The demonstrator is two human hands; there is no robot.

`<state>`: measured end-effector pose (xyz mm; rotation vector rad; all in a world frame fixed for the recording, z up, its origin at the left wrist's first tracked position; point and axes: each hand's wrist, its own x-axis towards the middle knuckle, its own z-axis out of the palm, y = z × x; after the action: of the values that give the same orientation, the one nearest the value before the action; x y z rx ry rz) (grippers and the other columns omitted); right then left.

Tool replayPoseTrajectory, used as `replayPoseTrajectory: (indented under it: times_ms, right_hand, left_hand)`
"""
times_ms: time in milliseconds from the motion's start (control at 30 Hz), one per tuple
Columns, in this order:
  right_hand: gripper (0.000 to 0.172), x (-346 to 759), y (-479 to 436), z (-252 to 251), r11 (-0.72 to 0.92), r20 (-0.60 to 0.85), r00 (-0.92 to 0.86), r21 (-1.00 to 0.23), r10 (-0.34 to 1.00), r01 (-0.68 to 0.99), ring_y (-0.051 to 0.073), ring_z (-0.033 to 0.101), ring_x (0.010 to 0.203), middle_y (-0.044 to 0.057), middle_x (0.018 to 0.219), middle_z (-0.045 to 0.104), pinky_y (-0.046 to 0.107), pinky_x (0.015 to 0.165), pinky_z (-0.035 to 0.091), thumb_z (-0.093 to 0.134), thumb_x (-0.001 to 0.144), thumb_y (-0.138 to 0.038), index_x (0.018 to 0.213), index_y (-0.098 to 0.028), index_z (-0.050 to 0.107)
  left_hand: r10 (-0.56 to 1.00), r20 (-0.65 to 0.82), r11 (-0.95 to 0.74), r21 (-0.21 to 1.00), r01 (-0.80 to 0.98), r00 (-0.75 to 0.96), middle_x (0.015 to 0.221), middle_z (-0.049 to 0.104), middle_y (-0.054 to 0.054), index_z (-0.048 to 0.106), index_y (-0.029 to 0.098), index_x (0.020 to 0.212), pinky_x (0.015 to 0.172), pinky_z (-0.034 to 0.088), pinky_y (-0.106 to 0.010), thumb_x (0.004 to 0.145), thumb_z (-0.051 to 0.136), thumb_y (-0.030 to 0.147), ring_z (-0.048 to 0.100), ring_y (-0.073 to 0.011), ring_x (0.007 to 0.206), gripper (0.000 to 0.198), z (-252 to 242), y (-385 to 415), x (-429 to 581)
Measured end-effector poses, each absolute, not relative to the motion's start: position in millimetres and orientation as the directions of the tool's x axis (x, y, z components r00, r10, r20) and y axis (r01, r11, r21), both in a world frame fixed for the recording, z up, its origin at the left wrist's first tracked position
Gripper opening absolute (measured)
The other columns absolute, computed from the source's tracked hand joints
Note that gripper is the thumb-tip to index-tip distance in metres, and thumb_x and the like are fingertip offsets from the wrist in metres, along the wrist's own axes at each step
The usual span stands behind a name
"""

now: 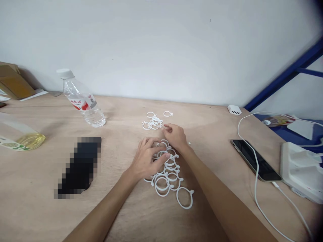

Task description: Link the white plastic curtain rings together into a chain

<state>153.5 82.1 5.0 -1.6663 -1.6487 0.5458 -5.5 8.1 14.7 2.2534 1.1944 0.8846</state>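
Left grip: fingers spread apart, lying on a heap of white plastic tabbed rings, not clamped on any one ring. Right grip: fingers curled together, just past the left grip and at the heap's far edge; whether anything is pinched, cannot tell. Smaller cluster of rings: just left of the right grip. Loose ring: beyond the right grip. On the table, left of the grips: clear water bottle lying on its side, pixelated dark object, bottle of yellow liquid. Right of the grips: black smartphone, white cable, white moulded plastic tray.
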Motion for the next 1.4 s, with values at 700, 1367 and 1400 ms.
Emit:
replayPoseTrajectory:
  times_ms: [700, 1367, 1400]
  right_hand:
    - [0.022, 180, 44, 30, -0.370, -0.355, 0.131, -0.922, 0.926, 0.113, 0.007, 0.050, 0.039, 0.005, 0.058, 0.063, 0.018, 0.032, 0.031, 0.063, 0.071, -0.032, 0.062, -0.012, 0.063]
    - [0.013, 173, -7, 33, 0.230, 0.225, -0.059, -0.896, 0.973, 0.381, 0.014, 0.060, 0.069, 0.002, 0.079, 0.071, 0.027, 0.064, 0.045, 0.064, 0.078, -0.026, 0.087, -0.021, 0.072]
    - [0.013, 174, -7, 32, 0.241, 0.231, -0.071, -0.894, 0.970, 0.377, 0.014, 0.060, 0.071, 0.002, 0.080, 0.071, 0.027, 0.065, 0.045, 0.063, 0.079, -0.025, 0.087, -0.021, 0.071]
  left_hand:
    - [0.910, 0.360, -0.413, 0.765, 0.495, 0.204, 0.108, 0.064, -0.007, 0.066, 0.019, 0.103, 0.098, 0.041, -0.041, 0.090, 0.050, 0.038, 0.053, -0.0219, 0.107, 0.028, 9, 14, -4]
    - [0.872, 0.411, -0.489, 0.762, 0.425, 0.267, 0.105, 0.065, -0.006, 0.062, 0.020, 0.106, 0.088, 0.045, -0.039, 0.079, 0.065, 0.038, 0.056, -0.0230, 0.102, 0.032, 9, 12, -6]
    - [0.873, 0.407, -0.487, 0.764, 0.424, 0.269, 0.105, 0.065, -0.007, 0.061, 0.020, 0.107, 0.088, 0.045, -0.039, 0.078, 0.066, 0.038, 0.056, -0.0231, 0.102, 0.034, 10, 11, -6]
